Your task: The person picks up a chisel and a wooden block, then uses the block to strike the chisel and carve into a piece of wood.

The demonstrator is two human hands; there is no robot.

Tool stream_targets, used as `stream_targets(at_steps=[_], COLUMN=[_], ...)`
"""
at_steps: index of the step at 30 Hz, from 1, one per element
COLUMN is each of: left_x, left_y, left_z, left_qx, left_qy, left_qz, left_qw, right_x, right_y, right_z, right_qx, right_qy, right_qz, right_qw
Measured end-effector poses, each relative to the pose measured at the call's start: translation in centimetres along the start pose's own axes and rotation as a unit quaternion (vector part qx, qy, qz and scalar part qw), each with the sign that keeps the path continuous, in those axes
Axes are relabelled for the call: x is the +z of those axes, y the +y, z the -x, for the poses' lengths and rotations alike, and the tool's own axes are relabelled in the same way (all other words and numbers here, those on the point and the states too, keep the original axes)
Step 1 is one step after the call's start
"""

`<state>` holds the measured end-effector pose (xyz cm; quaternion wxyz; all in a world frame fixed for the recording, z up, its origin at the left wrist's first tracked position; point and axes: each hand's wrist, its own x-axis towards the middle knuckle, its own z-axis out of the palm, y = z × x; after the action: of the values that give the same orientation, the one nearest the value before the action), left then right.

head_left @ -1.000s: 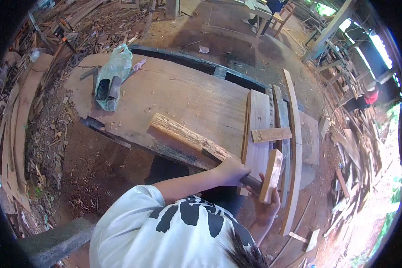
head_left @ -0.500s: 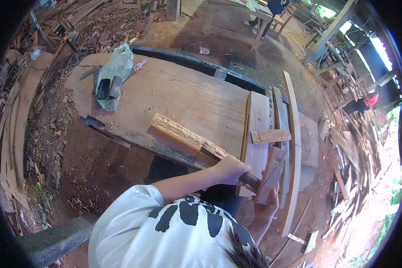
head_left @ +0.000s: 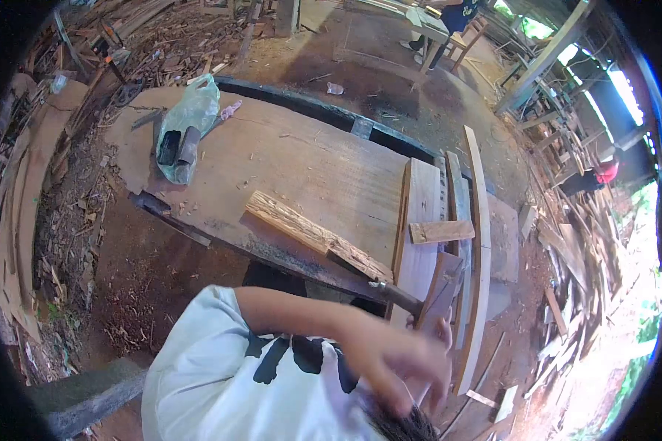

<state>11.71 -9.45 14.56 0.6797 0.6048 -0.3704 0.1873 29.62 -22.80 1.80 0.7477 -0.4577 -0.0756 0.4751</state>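
Note:
My left hand [head_left: 401,361] is blurred by motion, with its fingers apart and nothing seen in it, low and near some hair and my right forearm. Behind it, my right hand [head_left: 444,335] is partly hidden, its fingers round the lower end of a flat wooden block [head_left: 440,288]. A dark rounded handle [head_left: 399,295] meets the block and points left over the bench edge. Close to the handle's tip lies a rough-faced wood piece [head_left: 294,224]. A short board [head_left: 441,231] lies across a wider plank [head_left: 421,191].
A plastic bag [head_left: 191,110] with dark cylindrical objects rests on the worktable [head_left: 309,162]. A long strip [head_left: 479,257] stands along the right side. Wood scraps [head_left: 577,257] are piled at right. Two people [head_left: 460,15] [head_left: 592,176] are farther off.
My left hand has let go of the dark handle and moved down toward the hair. The handle's tip now shows. My right hand stays at the block, which has tilted slightly.

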Motion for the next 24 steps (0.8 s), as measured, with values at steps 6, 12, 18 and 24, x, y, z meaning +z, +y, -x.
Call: stream_targets(at_steps=[6, 12, 18, 24], left_x=[3.6, 4.6, 5.6, 11.2], left_y=[3.2, 2.5, 1.6, -3.3], left_z=[-3.0, -6.3, -9.9, -14.1], left_qx=[0.030, 0.025, 0.014, 0.047], left_qy=[-0.163, -0.230, -0.293, -0.353], left_qz=[0.056, -0.005, -0.078, 0.042], left_qw=[0.985, 0.973, 0.953, 0.934], right_x=[1.3, 0.6, 0.7, -1.0], right_y=[-0.1, 0.3, 0.8, 1.5], right_z=[0.3, 0.3, 0.2, -0.5], right_qx=[-0.002, 0.009, 0.003, 0.048], right_qy=[-0.051, -0.047, -0.023, -0.010], right_qz=[0.013, 0.005, -0.012, -0.043], right_qw=[0.999, 0.999, 1.000, 0.998])
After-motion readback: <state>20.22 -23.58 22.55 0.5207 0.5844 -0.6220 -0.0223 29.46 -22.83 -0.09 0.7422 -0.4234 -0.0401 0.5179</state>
